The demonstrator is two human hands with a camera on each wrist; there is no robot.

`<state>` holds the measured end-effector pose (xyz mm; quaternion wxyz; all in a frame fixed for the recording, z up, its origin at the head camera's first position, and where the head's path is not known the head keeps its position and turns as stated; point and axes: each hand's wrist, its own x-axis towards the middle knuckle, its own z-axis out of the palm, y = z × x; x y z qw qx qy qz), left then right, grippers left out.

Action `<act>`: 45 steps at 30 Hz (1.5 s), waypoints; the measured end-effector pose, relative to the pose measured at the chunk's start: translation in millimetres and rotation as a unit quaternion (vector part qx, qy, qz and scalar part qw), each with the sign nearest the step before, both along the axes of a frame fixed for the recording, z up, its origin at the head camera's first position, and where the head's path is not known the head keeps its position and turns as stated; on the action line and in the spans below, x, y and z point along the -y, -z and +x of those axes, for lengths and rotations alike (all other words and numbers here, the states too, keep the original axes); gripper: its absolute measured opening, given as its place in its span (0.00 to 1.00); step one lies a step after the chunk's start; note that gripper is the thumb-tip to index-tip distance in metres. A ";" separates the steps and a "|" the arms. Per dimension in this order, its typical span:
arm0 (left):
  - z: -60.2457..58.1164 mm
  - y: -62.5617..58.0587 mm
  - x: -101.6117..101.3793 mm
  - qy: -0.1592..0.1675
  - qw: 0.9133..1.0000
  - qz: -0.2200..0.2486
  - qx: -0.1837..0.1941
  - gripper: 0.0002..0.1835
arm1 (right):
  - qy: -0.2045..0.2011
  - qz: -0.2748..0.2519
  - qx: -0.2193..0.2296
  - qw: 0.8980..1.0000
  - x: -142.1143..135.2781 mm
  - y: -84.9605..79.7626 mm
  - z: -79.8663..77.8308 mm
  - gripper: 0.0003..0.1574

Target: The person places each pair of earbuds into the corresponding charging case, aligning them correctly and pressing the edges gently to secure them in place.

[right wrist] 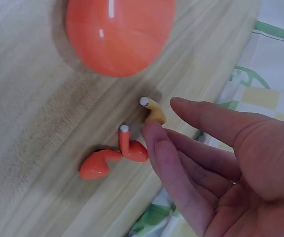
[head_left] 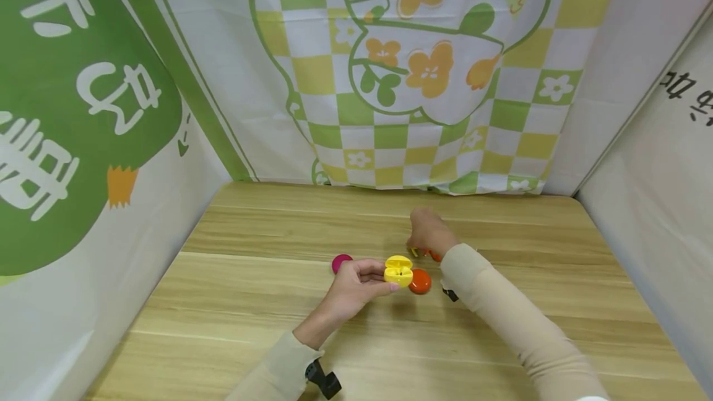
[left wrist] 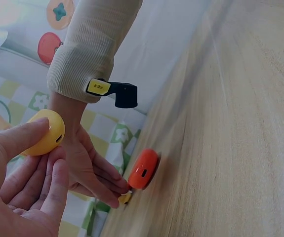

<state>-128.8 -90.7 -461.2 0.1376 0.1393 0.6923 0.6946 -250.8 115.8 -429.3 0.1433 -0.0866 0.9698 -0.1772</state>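
My left hand [head_left: 350,289] holds a yellow earbud case [head_left: 398,277] between thumb and fingers, its lid raised and a yellow earbud visible inside. Farther back, my right hand [head_left: 433,234] reaches down to the tabletop. In the right wrist view, its fingertips are right at a yellow earbud [right wrist: 155,116], with the thumb spread apart from the fingers. Beside that lie two orange-red earbuds, one with its stem raised [right wrist: 134,151] and one on its side [right wrist: 95,165]. A closed orange-red earbud case [head_left: 420,281] sits between the hands, just right of the yellow case.
A round magenta case [head_left: 341,262] lies on the wooden table [head_left: 234,289], partly behind the left hand. Printed cloth [head_left: 390,141] hangs along the table's back edge, with more cloth panels at both sides.
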 end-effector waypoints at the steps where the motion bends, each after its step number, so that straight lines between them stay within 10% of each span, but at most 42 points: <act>1: 0.1 0.0 -0.4 0.000 1.000 0.000 0.000 0.17 | 0.000 0.002 0.000 1.000 -0.2 1.2 -0.2 0.12; 23: 0.6 2.5 -0.1 -0.003 1.000 0.003 0.000 0.18 | 0.014 -0.002 0.063 0.998 -8.1 32.0 -23.9 0.10; 45: -3.2 3.1 1.6 -0.006 1.000 0.001 0.004 0.18 | -0.072 -0.110 0.002 0.991 -31.9 -41.5 10.7 0.10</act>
